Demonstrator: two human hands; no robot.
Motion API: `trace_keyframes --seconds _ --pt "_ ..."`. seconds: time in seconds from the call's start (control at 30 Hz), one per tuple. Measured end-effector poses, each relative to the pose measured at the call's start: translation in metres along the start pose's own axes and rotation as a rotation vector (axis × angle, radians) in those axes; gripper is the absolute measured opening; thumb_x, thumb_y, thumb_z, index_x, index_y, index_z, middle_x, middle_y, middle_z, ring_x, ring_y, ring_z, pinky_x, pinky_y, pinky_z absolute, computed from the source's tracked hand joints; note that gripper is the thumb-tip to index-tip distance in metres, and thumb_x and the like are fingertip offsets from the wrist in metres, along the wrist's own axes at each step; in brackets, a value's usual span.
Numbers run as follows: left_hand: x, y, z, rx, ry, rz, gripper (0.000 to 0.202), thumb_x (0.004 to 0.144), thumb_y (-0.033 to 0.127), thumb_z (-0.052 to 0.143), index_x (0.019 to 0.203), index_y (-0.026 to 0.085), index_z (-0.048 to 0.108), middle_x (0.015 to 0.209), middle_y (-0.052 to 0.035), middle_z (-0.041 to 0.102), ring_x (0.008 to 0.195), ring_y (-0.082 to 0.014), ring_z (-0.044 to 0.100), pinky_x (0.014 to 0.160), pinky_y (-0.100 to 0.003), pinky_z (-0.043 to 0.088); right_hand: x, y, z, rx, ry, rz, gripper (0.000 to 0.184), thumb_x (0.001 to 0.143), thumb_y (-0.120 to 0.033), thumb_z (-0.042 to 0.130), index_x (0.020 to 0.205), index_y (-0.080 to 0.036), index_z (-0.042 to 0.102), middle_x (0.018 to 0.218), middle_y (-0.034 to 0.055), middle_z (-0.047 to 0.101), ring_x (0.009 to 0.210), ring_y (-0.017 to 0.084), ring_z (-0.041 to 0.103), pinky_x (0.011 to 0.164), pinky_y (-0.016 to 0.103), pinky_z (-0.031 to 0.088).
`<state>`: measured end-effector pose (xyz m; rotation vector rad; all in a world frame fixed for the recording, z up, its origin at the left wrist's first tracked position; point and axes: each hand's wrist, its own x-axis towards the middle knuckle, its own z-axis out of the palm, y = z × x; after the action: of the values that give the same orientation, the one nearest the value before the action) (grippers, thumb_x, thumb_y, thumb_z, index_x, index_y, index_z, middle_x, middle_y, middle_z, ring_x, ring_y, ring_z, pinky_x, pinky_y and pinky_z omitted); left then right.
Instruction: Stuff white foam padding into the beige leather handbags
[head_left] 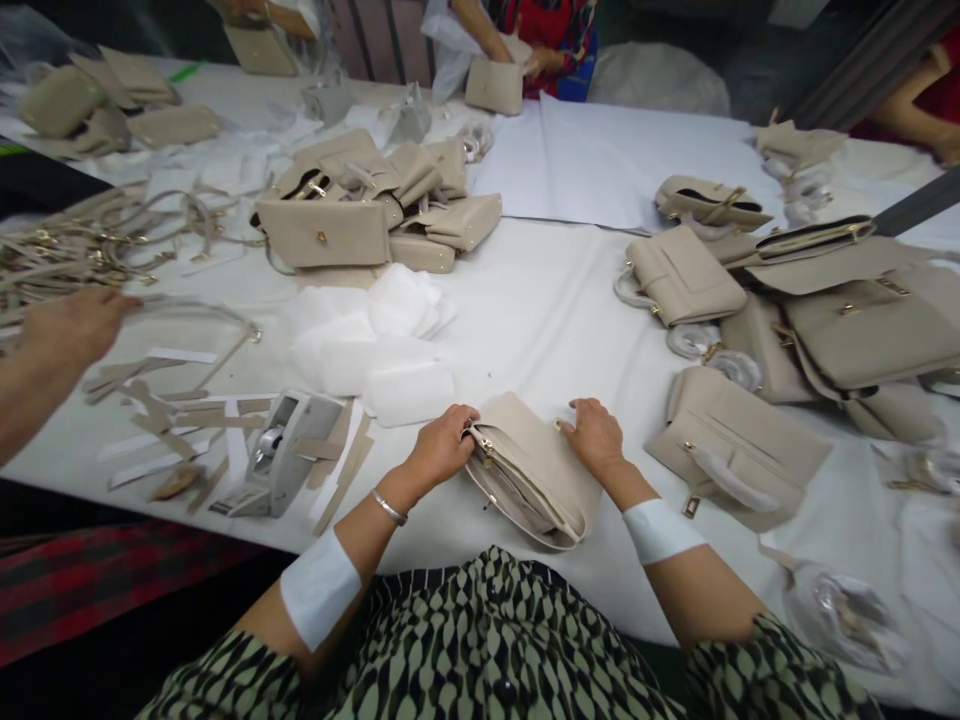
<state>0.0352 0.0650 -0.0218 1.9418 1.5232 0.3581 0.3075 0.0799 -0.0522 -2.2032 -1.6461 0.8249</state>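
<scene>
A beige handbag (534, 468) lies at the near edge of the white table (555, 300), right in front of me, with its open mouth turned toward me. My left hand (441, 447) grips its left end near the small gold fitting, fingers curled over the edge. My right hand (596, 437) clasps its right end, fingers bent round the top corner.
A grey tape dispenser (289, 452) and paper strips lie to the left, white foam pads (379, 345) beyond. Piles of beige bags sit at centre back (360, 215) and right (825, 310). Another person's hand (71, 325) reaches among loose straps on the left; more people work across the table.
</scene>
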Motion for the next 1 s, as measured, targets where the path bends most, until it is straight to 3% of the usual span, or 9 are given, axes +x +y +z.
trace_keyframes --seconds 0.07,0.13,0.23,0.3,0.47,0.6,0.7,0.83,1.0 --pt "-0.004 0.0 -0.001 0.0 0.003 -0.012 0.028 0.076 0.017 0.048 0.103 0.025 0.052 0.098 -0.0001 0.058 0.087 -0.0171 0.057 0.077 -0.03 0.046 -0.012 -0.019 -0.001 -0.102 0.181 -0.28 0.03 0.08 -0.023 0.051 0.109 -0.015 0.056 0.109 0.0123 0.057 0.105 0.025 0.05 0.095 0.039 0.037" --pt "-0.004 0.002 -0.001 -0.01 0.01 -0.01 0.028 0.077 0.018 0.048 0.104 0.025 0.052 0.098 0.0 0.059 0.087 -0.0165 0.057 0.077 -0.029 0.046 -0.033 -0.039 -0.001 -0.076 0.224 -0.543 0.026 0.085 -0.021 0.045 0.108 -0.015 0.055 0.104 0.0101 0.059 0.101 0.021 0.052 0.093 0.034 0.04" --pt "0.0 0.005 0.002 0.005 0.033 -0.015 0.027 0.078 0.019 0.048 0.104 0.024 0.053 0.099 -0.0005 0.059 0.087 -0.0162 0.057 0.078 -0.029 0.047 -0.063 -0.061 0.003 -0.08 0.004 -0.857 0.031 0.083 -0.015 0.046 0.112 -0.02 0.055 0.107 0.0069 0.059 0.099 0.018 0.051 0.089 0.03 0.041" --pt "0.002 0.006 0.004 0.023 0.046 -0.007 0.027 0.077 0.018 0.048 0.103 0.023 0.053 0.099 -0.0008 0.059 0.087 -0.0163 0.057 0.079 -0.029 0.047 -0.072 -0.069 0.01 -0.187 -0.142 -0.971 0.039 0.083 -0.012 0.045 0.119 -0.024 0.053 0.109 0.0054 0.058 0.097 0.018 0.05 0.084 0.031 0.04" --pt "0.003 0.002 0.003 0.037 0.035 0.056 0.028 0.075 0.016 0.048 0.102 0.022 0.055 0.097 -0.0012 0.059 0.088 -0.0167 0.057 0.08 -0.029 0.047 -0.061 -0.078 0.026 -0.388 -0.094 -0.964 0.031 0.093 -0.024 0.034 0.108 -0.022 0.061 0.087 0.0061 0.06 0.079 0.017 0.05 0.071 0.03 0.036" --pt "0.0 -0.003 0.001 0.066 0.023 0.066 0.028 0.077 0.017 0.05 0.104 0.023 0.055 0.098 -0.0007 0.061 0.089 -0.0164 0.058 0.08 -0.028 0.046 -0.053 -0.079 0.022 -0.257 -0.17 -0.864 0.026 0.092 -0.033 0.04 0.096 -0.021 0.063 0.085 0.0027 0.061 0.075 0.014 0.053 0.068 0.025 0.037" --pt "-0.002 -0.003 0.002 0.161 -0.005 0.024 0.027 0.081 0.019 0.048 0.106 0.024 0.055 0.102 -0.0009 0.063 0.092 -0.0175 0.059 0.083 -0.029 0.046 -0.059 -0.071 0.009 -0.182 -0.285 -0.832 0.019 0.089 -0.027 0.046 0.095 -0.021 0.062 0.088 0.001 0.062 0.078 0.013 0.056 0.069 0.023 0.038" --pt "-0.001 0.001 0.002 0.264 -0.047 -0.017 0.028 0.084 0.02 0.044 0.109 0.025 0.055 0.107 -0.0029 0.064 0.097 -0.0202 0.059 0.084 -0.033 0.046 -0.079 -0.048 -0.021 -0.243 -0.465 -0.826 0.02 0.089 -0.026 0.044 0.085 -0.02 0.063 0.082 0.0016 0.061 0.074 0.013 0.056 0.069 0.023 0.04" --pt "-0.003 0.004 0.001 0.291 -0.069 -0.02 0.032 0.082 0.016 0.042 0.11 0.026 0.054 0.101 -0.004 0.067 0.095 -0.0223 0.061 0.08 -0.035 0.047 -0.12 -0.014 -0.054 -0.237 -0.536 -0.751 0.024 0.09 -0.025 0.042 0.079 -0.021 0.063 0.075 0.0019 0.061 0.069 0.014 0.057 0.065 0.024 0.041"
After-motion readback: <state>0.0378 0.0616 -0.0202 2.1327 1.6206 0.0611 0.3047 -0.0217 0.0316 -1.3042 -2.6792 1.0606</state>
